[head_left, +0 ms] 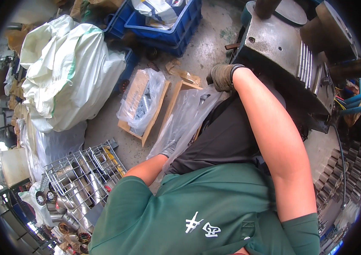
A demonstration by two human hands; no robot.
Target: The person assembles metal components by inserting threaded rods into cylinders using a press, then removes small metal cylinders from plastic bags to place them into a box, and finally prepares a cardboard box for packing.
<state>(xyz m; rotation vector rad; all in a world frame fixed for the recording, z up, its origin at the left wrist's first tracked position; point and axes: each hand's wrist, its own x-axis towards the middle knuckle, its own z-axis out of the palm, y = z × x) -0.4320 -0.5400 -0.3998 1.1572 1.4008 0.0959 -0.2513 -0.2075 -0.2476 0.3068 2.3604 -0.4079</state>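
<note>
A clear plastic bag (183, 114) lines an open cardboard box (171, 104) in front of my lap and stretches up toward my right hand (223, 78). That hand wears a brownish knit glove and is closed at the bag's upper edge. My left hand (169, 149), in a grey glove, is at the bag's near end, partly covered by the film; its fingers are hidden. Left of this box stands a second open cardboard box (146, 131), lined with clear plastic and holding small grey metal parts (143, 106) beside a brown cardboard piece (137, 91).
A large white woven sack (67, 72) stands at the left. Stacked blue crates (163, 36) are at the back. A heavy metal machine (269, 42) rises at the right. A wire basket (82, 170) with metal tubes sits near left; stacked metal pieces (342, 174) lie near right.
</note>
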